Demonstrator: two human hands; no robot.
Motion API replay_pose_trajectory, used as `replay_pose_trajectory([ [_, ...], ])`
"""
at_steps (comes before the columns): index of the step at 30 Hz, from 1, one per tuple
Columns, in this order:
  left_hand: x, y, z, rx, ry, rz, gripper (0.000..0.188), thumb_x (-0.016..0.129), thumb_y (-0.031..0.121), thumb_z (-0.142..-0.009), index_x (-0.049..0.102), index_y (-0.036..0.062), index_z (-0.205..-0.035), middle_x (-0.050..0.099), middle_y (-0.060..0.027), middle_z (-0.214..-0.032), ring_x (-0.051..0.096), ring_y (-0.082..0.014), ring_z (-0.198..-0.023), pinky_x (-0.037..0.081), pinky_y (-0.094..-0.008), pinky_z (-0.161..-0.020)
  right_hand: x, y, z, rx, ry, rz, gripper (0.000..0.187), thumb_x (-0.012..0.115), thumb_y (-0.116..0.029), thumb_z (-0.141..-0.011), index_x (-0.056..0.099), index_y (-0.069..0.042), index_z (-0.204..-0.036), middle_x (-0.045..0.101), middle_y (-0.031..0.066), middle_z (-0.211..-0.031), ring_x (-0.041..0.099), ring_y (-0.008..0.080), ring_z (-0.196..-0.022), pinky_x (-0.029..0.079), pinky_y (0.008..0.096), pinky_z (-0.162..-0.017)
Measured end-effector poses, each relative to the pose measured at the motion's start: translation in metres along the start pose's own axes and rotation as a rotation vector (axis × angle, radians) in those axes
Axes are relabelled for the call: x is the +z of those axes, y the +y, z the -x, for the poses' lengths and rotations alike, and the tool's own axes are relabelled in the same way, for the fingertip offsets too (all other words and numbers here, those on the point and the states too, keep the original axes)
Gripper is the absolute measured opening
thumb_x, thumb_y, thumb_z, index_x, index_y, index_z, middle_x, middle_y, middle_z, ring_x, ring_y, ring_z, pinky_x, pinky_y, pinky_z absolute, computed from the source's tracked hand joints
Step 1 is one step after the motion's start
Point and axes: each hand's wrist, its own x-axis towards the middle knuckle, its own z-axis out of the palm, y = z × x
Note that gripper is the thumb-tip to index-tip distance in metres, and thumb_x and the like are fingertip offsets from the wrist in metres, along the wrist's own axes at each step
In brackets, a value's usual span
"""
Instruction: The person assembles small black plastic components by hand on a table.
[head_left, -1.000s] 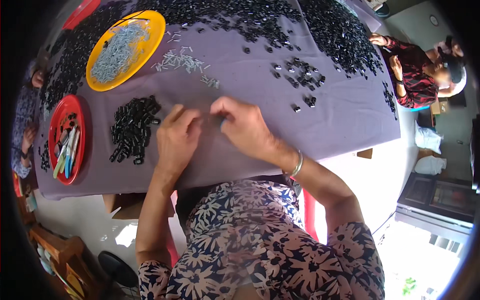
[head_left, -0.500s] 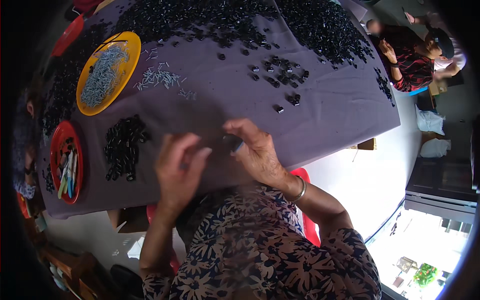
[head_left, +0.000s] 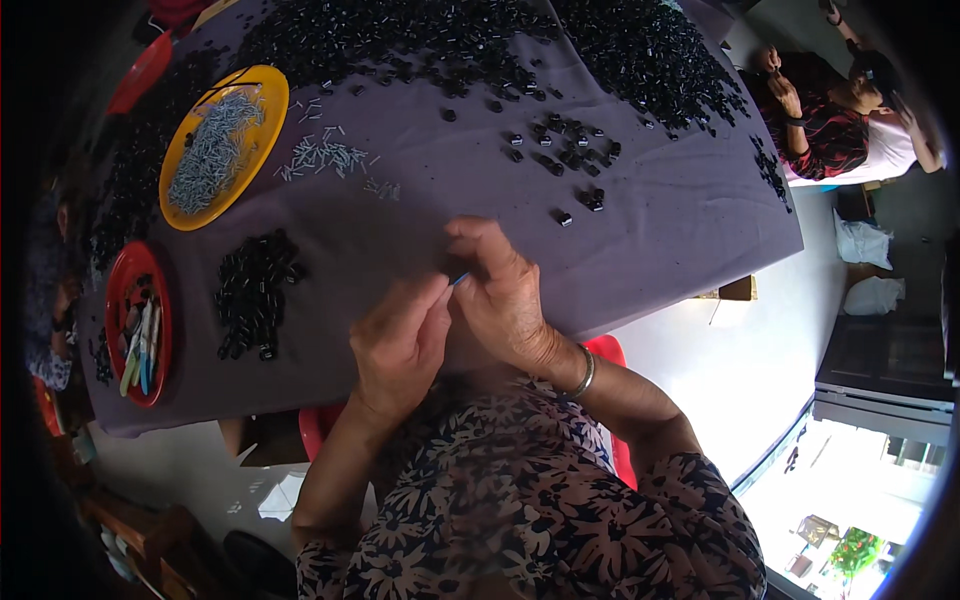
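1. The left hand (head_left: 405,345), well apart from its partner a moment ago, is now close against it, fingertips drawn together (whether around anything, I cannot tell).
2. The right hand (head_left: 508,308) curls its fingers on a small blue item (head_left: 459,279), mostly hidden.
3. Leftward, the black pile (head_left: 255,300) looks unchanged.
4. Farther, the yellow plate (head_left: 267,105) holds grey pins (head_left: 213,155).

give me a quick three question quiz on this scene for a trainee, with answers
1. Fill in the colour: a small ____ item shows between the left hand and the right hand.
2. True or false: a bracelet circles the person's right wrist.
3. Which plate holds the heap of grey pins?
a) the red plate with tools
b) the yellow plate

Key: 1. blue; 2. true; 3. b
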Motion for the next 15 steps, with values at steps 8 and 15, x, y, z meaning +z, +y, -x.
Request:
replay_pose_trajectory([
  [8, 0.004, 0.003, -0.013, 0.039, -0.01, 0.013, 0.023, 0.069, -0.007, -0.085, 0.068, -0.0012, -0.107, 0.068, -0.0143, -0.083, 0.066, -0.0243, -0.065, 0.05, -0.0314, -0.056, -0.007, 0.004, -0.006, -0.083, 0.09, 0.143, 0.05, 0.057, 0.011, -0.075, 0.057, -0.008, -0.121, 0.066, 0.0078, -0.089, 0.065, 0.0134, -0.078, 0.054, 0.0269, -0.071],
  [15, 0.011, -0.01, -0.017, 0.109, -0.056, -0.02, 0.019, 0.07, -0.005, -0.082, 0.065, 0.0019, -0.099, 0.065, -0.01, -0.078, 0.064, -0.0245, -0.062, 0.051, -0.0336, -0.054, -0.011, 0.01, -0.003, -0.075, 0.067, 0.179, 0.052, 0.058, 0.013, -0.073, 0.056, -0.007, -0.121, 0.068, 0.0038, -0.087, 0.057, 0.0084, -0.069, 0.05, 0.0231, -0.066],
])
